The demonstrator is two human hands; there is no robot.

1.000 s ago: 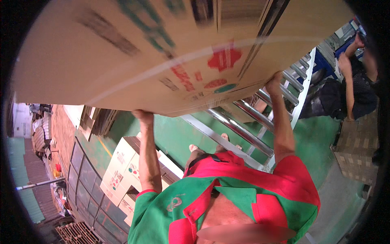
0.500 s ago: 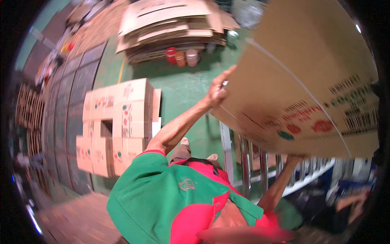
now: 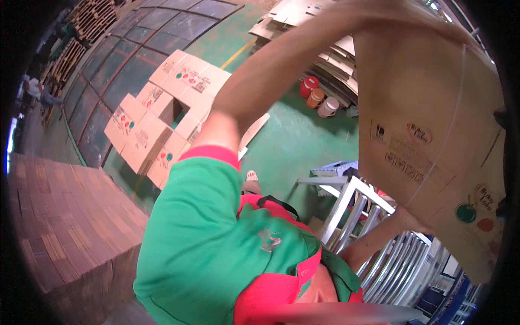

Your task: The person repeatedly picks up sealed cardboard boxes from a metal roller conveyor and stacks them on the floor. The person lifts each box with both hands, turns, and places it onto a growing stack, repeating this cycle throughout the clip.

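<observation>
At 9 o'clock a stack of flat cardboard [image 3: 65, 227] crowds the lower edge, with built boxes [image 3: 162, 116] on the green floor [image 3: 292, 146] beyond it at 10 o'clock. The left arm sweeps up across 12 o'clock, its fingers out of sight behind the carton [image 3: 433, 146], so their grip cannot be told. At 3 o'clock the carton is flat and aloft, not yet set down, the right hand [image 3: 409, 221] gripping its lower edge just above the metal rack [image 3: 368, 227]; open floor lies in the middle.

— What lies on the green floor below the grip?
— Printed brown cardboard boxes [image 3: 162, 116], stacked together. Three small plastic tubs [image 3: 318, 96] sit beside flattened cardboard sheets [image 3: 325, 38]; a silver metal roller rack [image 3: 374, 238] stands nearer.
</observation>
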